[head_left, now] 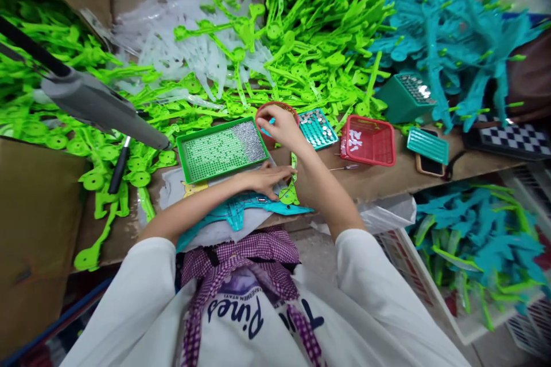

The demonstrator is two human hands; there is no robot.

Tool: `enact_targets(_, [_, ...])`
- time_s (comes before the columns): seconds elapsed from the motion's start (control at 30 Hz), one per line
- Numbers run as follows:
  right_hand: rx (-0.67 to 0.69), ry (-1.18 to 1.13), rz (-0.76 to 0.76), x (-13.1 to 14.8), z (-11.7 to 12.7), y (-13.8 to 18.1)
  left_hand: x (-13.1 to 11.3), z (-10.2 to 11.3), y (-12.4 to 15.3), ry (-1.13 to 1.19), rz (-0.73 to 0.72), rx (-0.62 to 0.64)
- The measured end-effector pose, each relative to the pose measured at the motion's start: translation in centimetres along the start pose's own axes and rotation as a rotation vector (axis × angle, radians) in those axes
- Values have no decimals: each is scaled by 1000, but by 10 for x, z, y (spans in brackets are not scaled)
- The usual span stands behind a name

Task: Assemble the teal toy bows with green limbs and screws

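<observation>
Head view: left hand (pixel 267 179), fingers spread, touches the green piece (pixel 290 194), long axis pointing away; right hand (pixel 280 125) at red bowl (pixel 291 109), pinch unclear.

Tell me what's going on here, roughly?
A person works at a bench crowded with plastic parts. Their left hand is at a teal piece near the bench edge, fingers by a lime-green part. Their right hand is over a red round bowl; whether it holds anything is unclear. A green tray of small metal bits sits beside the hands.
</observation>
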State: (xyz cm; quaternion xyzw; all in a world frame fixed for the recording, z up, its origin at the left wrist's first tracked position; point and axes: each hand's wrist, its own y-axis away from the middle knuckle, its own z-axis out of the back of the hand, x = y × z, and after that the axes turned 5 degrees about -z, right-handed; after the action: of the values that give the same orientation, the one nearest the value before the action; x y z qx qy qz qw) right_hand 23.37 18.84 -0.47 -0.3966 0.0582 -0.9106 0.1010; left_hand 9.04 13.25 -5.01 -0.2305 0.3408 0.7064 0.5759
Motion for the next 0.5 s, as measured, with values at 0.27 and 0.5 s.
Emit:
enact_targets(0.27, [146,330,94,25,-78,-112,5,-2,-3,7,25,32])
enact_targets(0.5, [163,518,183,33,-105,-154,4,-1,-4,-5,30,46])
